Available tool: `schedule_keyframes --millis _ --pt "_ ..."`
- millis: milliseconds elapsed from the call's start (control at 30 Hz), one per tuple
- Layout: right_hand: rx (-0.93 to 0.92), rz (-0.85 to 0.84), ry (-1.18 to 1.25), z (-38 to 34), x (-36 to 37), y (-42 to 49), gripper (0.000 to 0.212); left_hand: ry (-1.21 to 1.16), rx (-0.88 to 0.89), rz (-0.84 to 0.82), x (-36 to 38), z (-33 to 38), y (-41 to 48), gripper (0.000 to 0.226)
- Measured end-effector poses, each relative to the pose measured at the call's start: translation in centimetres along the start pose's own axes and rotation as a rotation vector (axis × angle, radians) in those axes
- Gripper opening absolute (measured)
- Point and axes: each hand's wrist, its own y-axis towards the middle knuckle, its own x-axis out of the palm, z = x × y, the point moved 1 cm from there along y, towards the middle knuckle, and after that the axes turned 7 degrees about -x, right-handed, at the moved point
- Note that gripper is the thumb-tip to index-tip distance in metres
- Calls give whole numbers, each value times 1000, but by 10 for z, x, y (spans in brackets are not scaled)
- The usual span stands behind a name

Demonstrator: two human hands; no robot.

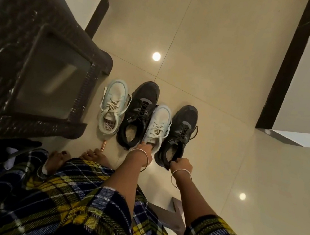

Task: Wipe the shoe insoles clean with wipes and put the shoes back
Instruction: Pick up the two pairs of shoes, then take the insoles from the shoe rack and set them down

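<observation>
Left fingers [145, 146] gripping white shoe [160, 121], right fingers [178, 160] pinching black shoe [183, 124], wicker stool [13, 19] alongside, copper tube [104, 147] near toes.

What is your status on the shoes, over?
Left grip holds heel of the right-hand white lace-up sneaker. Right grip holds heel of the rightmost black lace-up sneaker. Neighbouring shoes press close; no wipe visible.

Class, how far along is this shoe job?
Seemingly done: one white shoe and one black shoe stand side by side. In hand: the left hand grips the second white shoe at its heel, the right hand the second black shoe. Left: letting go. No wipes show.
</observation>
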Motion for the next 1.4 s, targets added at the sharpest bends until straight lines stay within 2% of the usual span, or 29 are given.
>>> schedule_keyframes --millis 167,233,300,533,767,933,1167,1300,1400 --pt "-18 87 73 -10 -4 -20 27 -50 -36 -5 -21 -3 -26 40" --pt "-48 103 101 -17 -3 -33 30 -76 -28 47 -35 -7 -45 38" --pt "-92 99 131 -29 -5 -51 23 -99 -32 120 -48 -16 -62 36" --pt "-386 112 150 -85 -3 -118 25 -200 -95 308 -85 -60 -136 34" --pt "-731 137 168 -136 0 -199 23 -401 -144 584 -110 -86 -243 34" --pt "-912 143 198 -150 -3 -256 22 -584 -172 765 -98 -106 -314 29" --pt "-1206 174 243 -150 -6 -348 19 -871 -112 1240 -62 -144 -425 15" --pt "-1371 130 250 -151 -4 -410 17 -990 -93 1436 -13 -182 -487 14" --pt "-1482 11 273 -149 2 -458 17 -1084 -153 1521 33 -217 -521 15"
